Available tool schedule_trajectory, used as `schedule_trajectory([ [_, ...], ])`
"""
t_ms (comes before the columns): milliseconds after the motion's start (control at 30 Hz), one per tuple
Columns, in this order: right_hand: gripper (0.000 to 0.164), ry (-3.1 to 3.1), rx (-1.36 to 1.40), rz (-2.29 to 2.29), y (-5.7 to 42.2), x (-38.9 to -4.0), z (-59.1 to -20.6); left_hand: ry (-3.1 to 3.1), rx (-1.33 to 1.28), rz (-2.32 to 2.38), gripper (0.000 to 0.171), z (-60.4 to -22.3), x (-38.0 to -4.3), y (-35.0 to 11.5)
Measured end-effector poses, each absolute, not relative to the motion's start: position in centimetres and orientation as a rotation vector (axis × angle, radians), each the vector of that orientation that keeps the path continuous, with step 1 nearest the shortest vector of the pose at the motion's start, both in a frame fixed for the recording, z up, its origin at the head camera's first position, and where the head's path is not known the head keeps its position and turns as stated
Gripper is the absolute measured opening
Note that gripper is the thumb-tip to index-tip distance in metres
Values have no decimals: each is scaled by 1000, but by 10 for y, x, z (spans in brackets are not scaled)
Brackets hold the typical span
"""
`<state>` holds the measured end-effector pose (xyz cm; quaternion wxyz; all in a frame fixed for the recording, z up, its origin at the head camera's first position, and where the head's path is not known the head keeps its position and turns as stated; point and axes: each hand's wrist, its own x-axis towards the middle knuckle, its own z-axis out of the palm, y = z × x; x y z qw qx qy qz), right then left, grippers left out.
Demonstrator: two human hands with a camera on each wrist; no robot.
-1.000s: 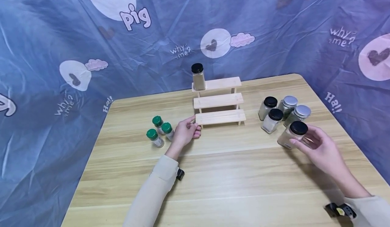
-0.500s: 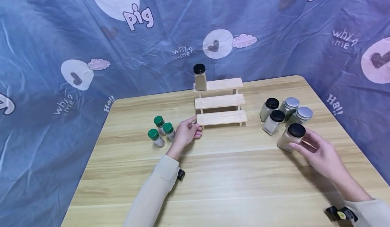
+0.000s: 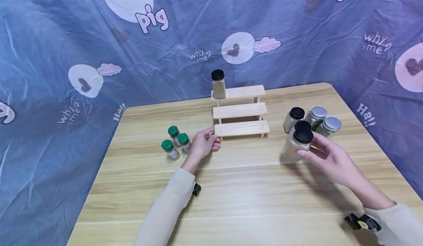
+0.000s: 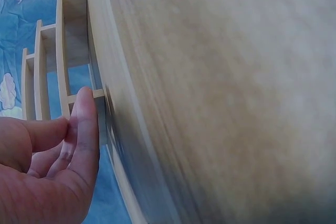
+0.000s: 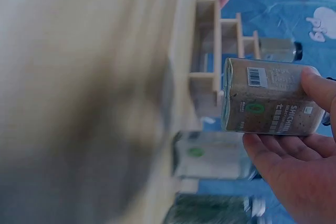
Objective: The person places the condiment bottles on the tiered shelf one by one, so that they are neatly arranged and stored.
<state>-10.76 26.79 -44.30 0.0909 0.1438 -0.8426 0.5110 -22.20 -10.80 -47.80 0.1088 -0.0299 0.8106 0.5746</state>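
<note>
My right hand [image 3: 332,161] grips a square glass spice jar [image 5: 270,98] with a black lid and brownish contents, held above the table in the right wrist view. In the head view this jar partly hides another black-lidded jar [image 3: 301,124] behind it. My left hand [image 3: 202,143] pinches the left end of the lowest step of a three-step wooden rack [image 3: 241,128] between thumb and fingers; its fingertips lie against the step in the left wrist view. On the top step's left end stands a black-lidded jar [image 3: 219,88] with tan contents.
At the right stand one more black-lidded jar [image 3: 293,120] and two silver-lidded jars, one behind [image 3: 316,116] and one nearer [image 3: 329,127]. Three small green-capped shakers [image 3: 171,150] stand left of my left hand. A blue printed cloth [image 3: 172,36] hangs behind the wooden table [image 3: 251,202].
My right hand has moved left with the jar, bringing it in front of the other black-lidded jar. My left hand stays at the rack; the head view has shifted slightly.
</note>
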Motion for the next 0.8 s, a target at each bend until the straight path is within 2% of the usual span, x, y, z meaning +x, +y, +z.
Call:
schedule_trajectory([
  [267, 51, -2419, 595, 1563, 241, -164, -404, 2376, -60, 1706, 50, -478, -222, -111],
  [500, 54, -2443, 595, 1654, 214, -219, -369, 2387, -86, 1682, 49, -477, -221, -112],
  [800, 56, -2521, 638, 1624, 185, -275, -349, 2383, -86, 1698, 49, -477, -220, -110],
])
